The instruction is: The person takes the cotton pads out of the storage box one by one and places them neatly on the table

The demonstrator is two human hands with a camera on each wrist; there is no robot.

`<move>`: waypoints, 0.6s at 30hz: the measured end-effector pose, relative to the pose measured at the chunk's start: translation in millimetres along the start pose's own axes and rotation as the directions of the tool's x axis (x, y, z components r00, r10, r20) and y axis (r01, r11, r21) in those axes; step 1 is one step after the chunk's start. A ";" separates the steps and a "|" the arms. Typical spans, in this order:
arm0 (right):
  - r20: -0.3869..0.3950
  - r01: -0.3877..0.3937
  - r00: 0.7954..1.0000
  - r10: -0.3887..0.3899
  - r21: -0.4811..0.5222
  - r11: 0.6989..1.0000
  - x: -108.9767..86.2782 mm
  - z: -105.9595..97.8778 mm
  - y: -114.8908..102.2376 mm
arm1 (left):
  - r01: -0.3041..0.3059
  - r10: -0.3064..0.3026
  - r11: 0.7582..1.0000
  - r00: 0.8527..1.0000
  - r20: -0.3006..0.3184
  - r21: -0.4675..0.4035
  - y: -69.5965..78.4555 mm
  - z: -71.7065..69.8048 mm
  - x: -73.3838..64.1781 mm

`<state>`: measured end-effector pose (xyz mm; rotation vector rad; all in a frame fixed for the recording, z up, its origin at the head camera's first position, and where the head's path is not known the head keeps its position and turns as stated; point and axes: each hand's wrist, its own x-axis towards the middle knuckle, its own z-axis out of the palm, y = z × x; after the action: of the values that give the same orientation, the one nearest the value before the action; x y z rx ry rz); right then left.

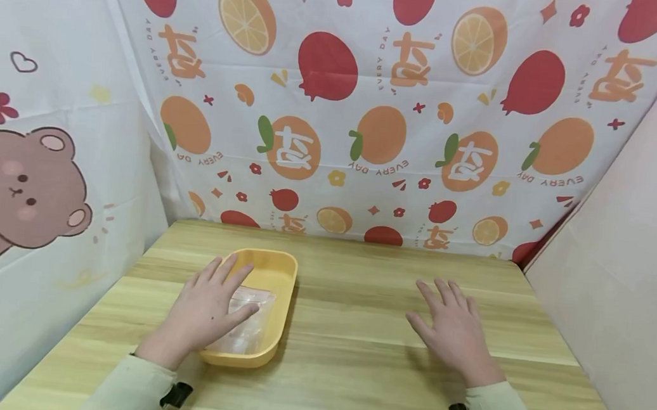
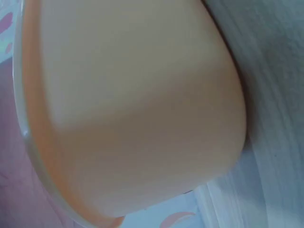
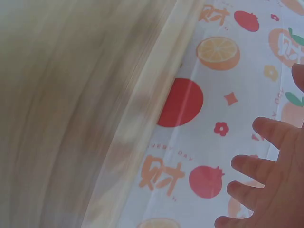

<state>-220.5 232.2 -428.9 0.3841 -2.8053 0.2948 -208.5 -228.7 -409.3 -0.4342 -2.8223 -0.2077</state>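
Observation:
A yellow rectangular tray (image 1: 278,328) with rounded corners stands on the left part of the table. Inside it lies a clear plastic zip bag (image 1: 251,326) with a red line along its top edge. My left hand (image 1: 204,307) is spread over the tray's left side, fingers straight, hiding part of the tray and bag. The tray's outer wall (image 2: 142,95) fills most of the left wrist view. On the right, my right hand (image 1: 457,331) hovers over the table with its fingers spread and nothing in them. Its fingers (image 3: 259,168) show at the right wrist view's edge.
The wood-grain table (image 1: 354,334) extends between and beyond both hands. A fruit-printed cloth (image 1: 333,135) hangs along its back edge. A white cloth with a bear print (image 1: 32,190) borders the left side, and a plain pale wall (image 1: 617,250) the right.

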 end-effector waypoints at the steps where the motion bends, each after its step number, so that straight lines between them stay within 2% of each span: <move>1: 0.001 0.005 1.000 -0.005 0.004 1.000 1.2 0.1 -2.0 | 0.003 -0.003 1.000 1.000 0.002 -0.008 -0.8 -0.1 1.0; 11: -0.029 0.074 0.997 -0.073 0.051 0.996 9.7 3.3 -22.4 | 0.097 -0.094 0.991 0.995 0.037 -0.091 -12.4 0.3 7.7; 14: -0.029 0.102 0.995 -0.100 0.075 0.992 12.9 5.8 -30.5 | 0.145 -0.138 0.983 0.988 0.065 -0.117 -17.7 0.0 8.8; 18: -0.037 0.140 0.990 -0.136 0.106 0.984 16.7 6.2 -41.4 | 0.223 -0.204 0.962 0.971 0.125 -0.158 -24.4 0.1 10.6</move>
<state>-225.5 187.8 -422.9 0.5908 -2.7240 0.4194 -226.0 -248.8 -408.8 -0.1777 -2.9684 -0.4888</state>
